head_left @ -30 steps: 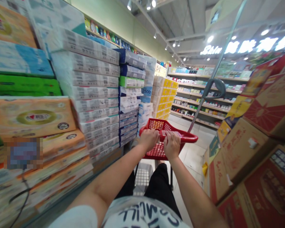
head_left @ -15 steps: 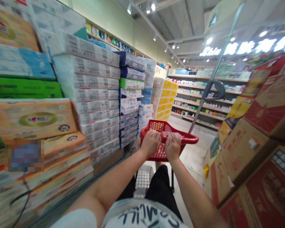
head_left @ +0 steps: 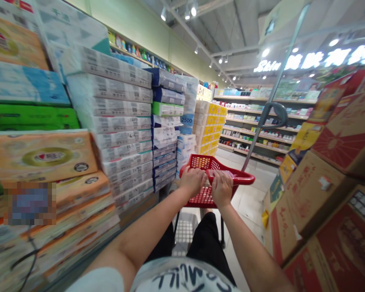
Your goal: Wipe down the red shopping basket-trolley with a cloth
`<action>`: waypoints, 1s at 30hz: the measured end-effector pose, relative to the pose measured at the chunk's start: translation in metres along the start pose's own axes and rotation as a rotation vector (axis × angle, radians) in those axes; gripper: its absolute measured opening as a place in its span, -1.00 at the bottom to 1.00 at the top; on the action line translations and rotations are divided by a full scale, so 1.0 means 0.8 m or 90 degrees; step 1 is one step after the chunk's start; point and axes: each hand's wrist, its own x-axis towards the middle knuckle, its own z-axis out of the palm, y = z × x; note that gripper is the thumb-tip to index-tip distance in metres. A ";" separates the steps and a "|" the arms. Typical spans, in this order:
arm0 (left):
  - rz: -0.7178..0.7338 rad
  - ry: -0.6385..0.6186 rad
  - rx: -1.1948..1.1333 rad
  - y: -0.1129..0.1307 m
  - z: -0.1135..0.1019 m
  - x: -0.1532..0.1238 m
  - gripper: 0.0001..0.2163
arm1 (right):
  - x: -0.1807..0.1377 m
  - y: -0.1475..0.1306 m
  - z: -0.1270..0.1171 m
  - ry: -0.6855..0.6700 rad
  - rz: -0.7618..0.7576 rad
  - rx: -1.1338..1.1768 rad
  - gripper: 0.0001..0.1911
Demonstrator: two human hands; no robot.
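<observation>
A red plastic shopping cart (head_left: 200,198) with a perforated basket stands right in front of my legs. My left hand (head_left: 193,181) is closed over the left part of its red handle (head_left: 245,179). Close beside it, my right hand (head_left: 221,187) wraps the same handle, fingers curled over the top. The two hands are a small gap apart, and both palms are hidden. Through the holes of the basket I make out no goods.
Tall stacks of packaged tissue (head_left: 124,121) line the left side. Cardboard cartons (head_left: 310,190) are piled on the right. A slanting metal pole (head_left: 266,117) with a grey loop rises beyond the cart. Stocked shelves (head_left: 261,121) cross the far end, past the pale tiled floor (head_left: 252,207).
The view has shifted very slightly, so the stacks and signs sit a little differently. Both hands keep their hold on the cart handle.
</observation>
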 end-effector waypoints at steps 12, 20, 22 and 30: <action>-0.007 -0.030 0.031 -0.007 -0.001 0.005 -0.68 | 0.001 -0.003 -0.003 -0.007 0.004 0.003 -0.70; -0.022 0.028 0.054 0.002 0.001 -0.008 -0.73 | 0.000 -0.002 -0.001 -0.005 0.005 0.003 -0.70; -0.019 -0.015 0.056 0.001 -0.001 -0.003 -0.74 | 0.000 -0.002 -0.001 -0.004 0.006 0.005 -0.70; -0.003 0.024 0.069 -0.002 0.004 -0.007 -0.73 | 0.001 -0.003 -0.003 -0.004 0.002 -0.003 -0.70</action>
